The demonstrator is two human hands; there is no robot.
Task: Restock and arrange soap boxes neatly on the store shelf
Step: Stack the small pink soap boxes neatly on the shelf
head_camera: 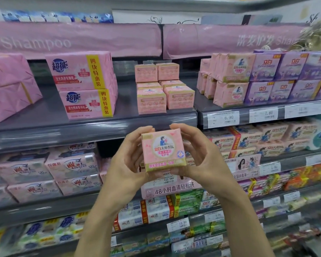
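A small pink soap box [163, 151] with a yellow-green band along its bottom is held in front of the shelves, label facing me. My left hand [127, 160] grips its left side and my right hand [202, 158] grips its right side, fingers curled over the top and under the bottom. Just above, on the upper grey shelf [93, 125], stands a stack of matching pink soap boxes [165, 88], two columns wide. The held box is below that shelf's front edge.
Large pink four-packs [83, 84] stand left of the stack, with a bare gap between them. Pink and purple packs [263, 76] fill the right section. Price tags [223, 119] line the shelf edge. Lower shelves hold many soap packs.
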